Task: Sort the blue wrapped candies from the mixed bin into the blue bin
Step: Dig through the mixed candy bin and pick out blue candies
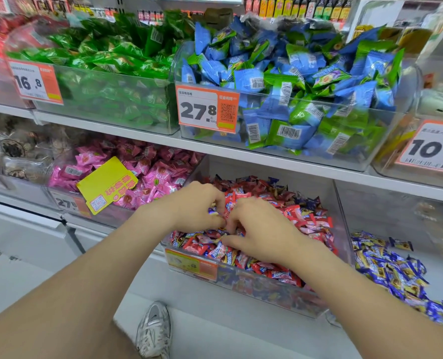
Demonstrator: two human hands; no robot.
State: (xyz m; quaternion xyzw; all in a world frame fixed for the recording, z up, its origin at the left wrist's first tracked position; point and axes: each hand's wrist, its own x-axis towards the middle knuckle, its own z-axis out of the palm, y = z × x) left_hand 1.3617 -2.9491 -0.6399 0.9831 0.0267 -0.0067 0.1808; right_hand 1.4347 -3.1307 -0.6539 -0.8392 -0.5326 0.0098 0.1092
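While the left hand [195,206] pinches a blue candy [212,210], I cannot tell for the right hand [258,230].

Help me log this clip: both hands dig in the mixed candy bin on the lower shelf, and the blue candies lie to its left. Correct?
Wrong side. In the head view the blue candies lie to the right of the mixed bin; pink candies are on its left. The left hand and right hand do dig in the mixed bin on the lower shelf.
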